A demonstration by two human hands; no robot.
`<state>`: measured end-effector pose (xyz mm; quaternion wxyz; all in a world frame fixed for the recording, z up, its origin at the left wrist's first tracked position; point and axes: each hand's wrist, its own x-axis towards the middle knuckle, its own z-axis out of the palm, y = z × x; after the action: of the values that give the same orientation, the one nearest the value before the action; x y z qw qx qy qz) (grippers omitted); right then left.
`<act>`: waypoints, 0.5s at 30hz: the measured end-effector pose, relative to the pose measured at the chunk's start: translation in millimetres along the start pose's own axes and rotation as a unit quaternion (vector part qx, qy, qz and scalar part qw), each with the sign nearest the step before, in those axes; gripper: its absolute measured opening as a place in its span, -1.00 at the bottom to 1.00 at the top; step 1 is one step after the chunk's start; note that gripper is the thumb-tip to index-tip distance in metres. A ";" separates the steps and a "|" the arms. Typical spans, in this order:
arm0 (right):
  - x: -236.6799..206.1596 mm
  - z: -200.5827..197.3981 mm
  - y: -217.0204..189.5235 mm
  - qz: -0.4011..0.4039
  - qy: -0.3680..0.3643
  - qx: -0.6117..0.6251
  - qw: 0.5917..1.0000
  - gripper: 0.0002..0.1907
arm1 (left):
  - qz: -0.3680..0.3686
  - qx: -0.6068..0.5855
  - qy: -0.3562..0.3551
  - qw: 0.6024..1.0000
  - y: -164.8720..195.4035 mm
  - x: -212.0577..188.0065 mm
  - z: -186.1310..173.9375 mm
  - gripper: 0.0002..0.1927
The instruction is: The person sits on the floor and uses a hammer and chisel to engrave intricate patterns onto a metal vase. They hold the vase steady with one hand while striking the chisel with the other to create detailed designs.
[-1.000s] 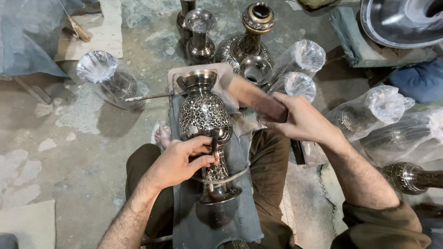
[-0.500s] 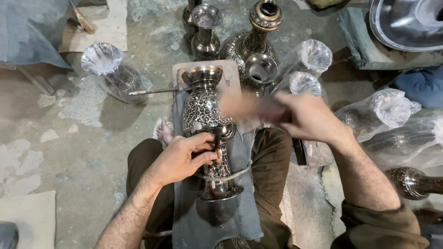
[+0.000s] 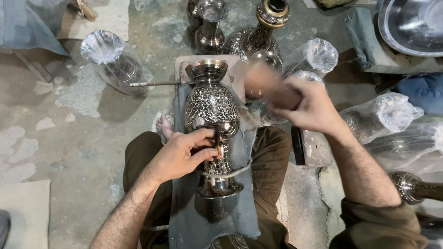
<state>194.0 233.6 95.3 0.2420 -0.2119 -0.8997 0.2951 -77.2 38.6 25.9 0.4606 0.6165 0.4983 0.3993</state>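
— What can't you make out from up there?

— My right hand (image 3: 310,105) mostly. It is raised over the vase's shoulder and smeared by motion blur. Its grip looks curled around something brownish, a wooden mallet (image 3: 264,83) perhaps, but the blur hides how the fingers stand, so I cannot tell whether they are clamped or loose.

— And the other one?

— My left hand (image 3: 181,154) is sharp. Its grip is pressed together on a small dark punch (image 3: 217,135), thumb and fingers pinching it so its tip meets the belly of the engraved vase (image 3: 211,107). The fingers cover most of the tool.

— Where does the vase lie?

— Lengthwise on my lap over a grey-blue cloth (image 3: 207,216), mouth pointing away from me and resting on a small wooden block (image 3: 235,69), foot toward my body. A cord crosses its stem. My bare foot (image 3: 164,127) peeks out just beside it on the left.

— What's around you?

— A thin metal rod (image 3: 154,84) lies on the concrete floor (image 3: 55,138), reaching toward the block. Plastic-wrapped vases crowd in: one at upper left (image 3: 113,60), several at the right (image 3: 378,115), some cut off by the edge. Two unwrapped brass vases (image 3: 210,25) stand beyond the block, their tops cropped. A steel basin (image 3: 406,27) is half out of view at top right.
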 end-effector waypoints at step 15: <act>-4.7 -2.1 5.5 0.156 -0.232 -0.324 0.904 -0.67 | 0.059 0.155 0.018 0.986 -13.7 0.9 0.1 -0.65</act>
<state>200.3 236.1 91.9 -0.1045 -0.3414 -0.9320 0.0622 -80.3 40.6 12.6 0.3258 0.7014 0.5250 0.3553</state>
